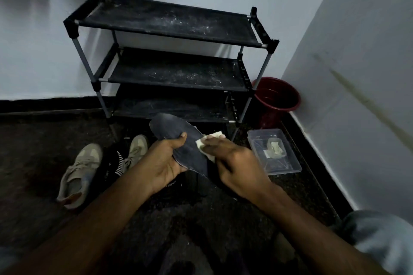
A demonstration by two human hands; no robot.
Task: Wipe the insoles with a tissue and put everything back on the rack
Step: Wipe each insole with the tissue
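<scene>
While the head cam looked down, the left hand [164,158] held the dark insole [178,138] up in the air, low & in front of the black rack [169,22]. Its thumb lay on top of the insole & its fingers curled under, so it gripped the insole by one long edge. The right hand [234,163] was on the other side, w/ its fingers laid fairly straight over a white tissue [202,144], pressing it flat on the insole. Its thumb was hidden & the hand looked a bit blurry. Bits of tissue stuck out past the fingers at the top & bottom. The rack stood vs. the pale wall [44,40], w/ 3 dark cloth shelves that had white dusty specks. On the dark floor [33,140], left of the hands, lay 2 tan shoes [80,172], w/ a black cloth thing [114,165] w/ white stripes between them. A red bucket [276,98] sat just beside the rack on the right, in the corner. Near it, closer to the person, was a clear plastic box [288,163] w/ a small pale thing inside; what it was could not be told. A knee in pale cloth [380,236] showed at the bottom right.
</scene>
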